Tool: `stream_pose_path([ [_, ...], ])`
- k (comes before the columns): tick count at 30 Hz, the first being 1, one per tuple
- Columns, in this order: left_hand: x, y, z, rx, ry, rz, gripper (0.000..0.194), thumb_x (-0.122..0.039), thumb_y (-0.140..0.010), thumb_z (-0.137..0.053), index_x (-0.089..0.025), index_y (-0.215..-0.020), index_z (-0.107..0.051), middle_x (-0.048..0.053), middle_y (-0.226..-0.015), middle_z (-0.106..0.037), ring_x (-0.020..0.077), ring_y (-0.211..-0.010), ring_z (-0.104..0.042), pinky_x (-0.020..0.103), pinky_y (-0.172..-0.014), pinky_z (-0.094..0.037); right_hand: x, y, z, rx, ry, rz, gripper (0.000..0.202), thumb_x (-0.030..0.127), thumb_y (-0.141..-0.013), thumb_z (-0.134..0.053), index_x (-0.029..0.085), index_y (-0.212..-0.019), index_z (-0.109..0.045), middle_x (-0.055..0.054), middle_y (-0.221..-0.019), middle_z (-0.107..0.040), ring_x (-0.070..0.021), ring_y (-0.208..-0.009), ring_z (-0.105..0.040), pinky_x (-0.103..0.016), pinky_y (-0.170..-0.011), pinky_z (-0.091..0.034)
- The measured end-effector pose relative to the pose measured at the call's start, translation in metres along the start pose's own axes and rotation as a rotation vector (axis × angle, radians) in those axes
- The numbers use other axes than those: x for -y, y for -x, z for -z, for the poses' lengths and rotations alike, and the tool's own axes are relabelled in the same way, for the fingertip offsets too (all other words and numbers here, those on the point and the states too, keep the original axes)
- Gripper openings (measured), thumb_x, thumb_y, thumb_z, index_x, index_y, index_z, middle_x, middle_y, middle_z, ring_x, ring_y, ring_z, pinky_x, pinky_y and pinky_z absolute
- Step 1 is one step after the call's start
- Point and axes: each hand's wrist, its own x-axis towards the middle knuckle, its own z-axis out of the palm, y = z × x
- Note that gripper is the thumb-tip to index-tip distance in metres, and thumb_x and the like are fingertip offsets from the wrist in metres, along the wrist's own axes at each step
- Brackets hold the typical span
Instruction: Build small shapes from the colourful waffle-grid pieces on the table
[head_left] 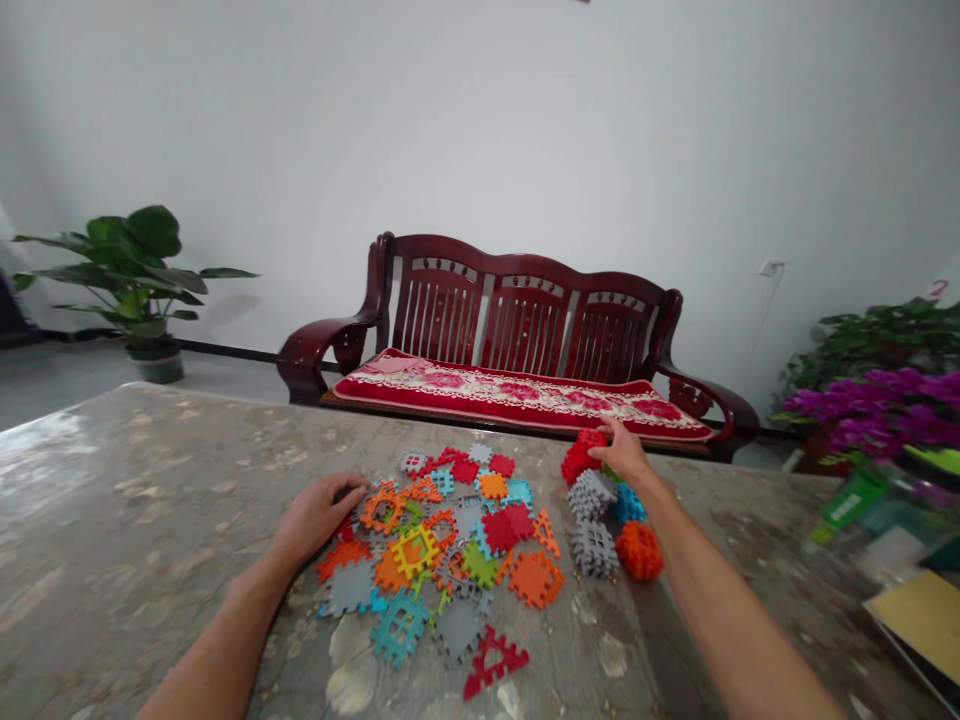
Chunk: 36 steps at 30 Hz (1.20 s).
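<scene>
Interlocking plastic tiles with notched edges lie in a loose, overlapping pile, among them a teal frame tile (400, 627), a yellow frame tile (415, 552) and a red triangle tile (495, 660). At the pile's left edge rests my left hand (322, 512), fingers loosely bent and thumb a little apart, with no tile visible in its grasp. A small red piece shows just beside it. My right hand (621, 452) has its thumb and fingers around a stack of red tiles (581, 458). Near it stand grey stacks (595, 548), a blue stack (628, 504) and an orange stack (640, 550); a green one is mostly hidden.
The patterned tabletop (187, 480) spreads around the tiles. At the right are a clear container (885, 520) and a tan flat item (919, 615). Beyond the table stands a wooden bench (517, 310); potted plants (142, 270) and purple flowers (885, 405) flank it.
</scene>
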Motion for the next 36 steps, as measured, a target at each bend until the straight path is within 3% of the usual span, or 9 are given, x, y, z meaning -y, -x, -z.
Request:
stream_pose_path([
  [6, 0.003, -0.001, -0.001, -0.001, -0.017, -0.005, 0.039, -0.051, -0.085, -0.048, -0.024, -0.095, -0.074, 0.004, -0.107, -0.077, 0.0255, -0.101, -0.067, 0.033, -0.097, -0.047, 0.002, 0.004, 0.003, -0.006, -0.023, 0.015, 0.074, 0.018, -0.059, -0.074, 0.02, -0.131, -0.058, -0.008, -0.116, -0.071, -0.0261, -0.112, -0.065, -0.044, -0.106, -0.045],
  [10, 0.001, 0.0, 0.0, -0.006, -0.023, -0.005, 0.039, -0.051, -0.085, -0.048, -0.024, -0.095, -0.074, 0.004, -0.108, -0.077, 0.0252, -0.102, -0.067, 0.032, -0.096, -0.047, 0.024, 0.022, 0.002, 0.008, -0.112, 0.097, 0.062, 0.019, -0.065, -0.068, 0.018, -0.126, -0.062, -0.01, -0.122, -0.07, -0.0247, -0.115, -0.064, -0.043, -0.108, -0.045],
  [15, -0.003, 0.001, 0.001, 0.004, -0.034, 0.015, 0.038, -0.049, -0.085, -0.047, -0.025, -0.095, -0.074, 0.003, -0.104, -0.077, 0.0244, -0.1, -0.067, 0.031, -0.093, -0.048, 0.074, 0.076, -0.015, 0.218, -0.228, 0.185, 0.046, 0.018, -0.071, -0.06, 0.022, -0.116, -0.068, -0.008, -0.119, -0.071, -0.0235, -0.112, -0.065, -0.043, -0.104, -0.048],
  [21, -0.003, 0.002, 0.0, -0.022, -0.042, -0.007, 0.038, -0.046, -0.086, -0.048, -0.023, -0.097, -0.075, 0.005, -0.109, -0.076, 0.0245, -0.102, -0.066, 0.032, -0.094, -0.047, 0.123, 0.14, -0.037, 0.438, -0.097, 0.327, 0.051, 0.014, -0.067, -0.062, 0.023, -0.117, -0.07, -0.006, -0.124, -0.069, -0.0254, -0.119, -0.058, -0.043, -0.109, -0.041],
  [26, -0.007, 0.003, 0.001, -0.022, -0.04, 0.014, 0.035, -0.045, -0.086, -0.048, -0.024, -0.095, -0.074, 0.005, -0.104, -0.077, 0.0237, -0.1, -0.067, 0.031, -0.092, -0.047, 0.125, 0.161, -0.048, 0.542, -0.034, 0.422, 0.068, 0.007, -0.063, -0.056, 0.022, -0.129, -0.063, -0.006, -0.134, -0.063, -0.0249, -0.129, -0.049, -0.041, -0.113, -0.035],
  [31, -0.008, 0.003, 0.001, -0.029, -0.051, -0.01, 0.036, -0.044, -0.086, -0.047, -0.023, -0.094, -0.075, 0.005, -0.102, -0.077, 0.0232, -0.098, -0.067, 0.029, -0.09, -0.048, 0.119, 0.166, -0.053, 0.572, -0.012, 0.402, 0.071, 0.006, -0.062, -0.056, 0.024, -0.13, -0.062, -0.006, -0.131, -0.064, -0.0251, -0.125, -0.052, -0.04, -0.11, -0.037],
  [36, -0.006, 0.002, 0.0, -0.02, -0.035, 0.006, 0.034, -0.043, -0.085, -0.049, -0.023, -0.095, -0.075, 0.006, -0.103, -0.077, 0.0236, -0.098, -0.067, 0.03, -0.092, -0.047, 0.121, 0.162, -0.051, 0.508, -0.023, 0.38, 0.067, 0.008, -0.066, -0.054, 0.022, -0.13, -0.062, -0.007, -0.131, -0.064, -0.0238, -0.125, -0.054, -0.037, -0.111, -0.038],
])
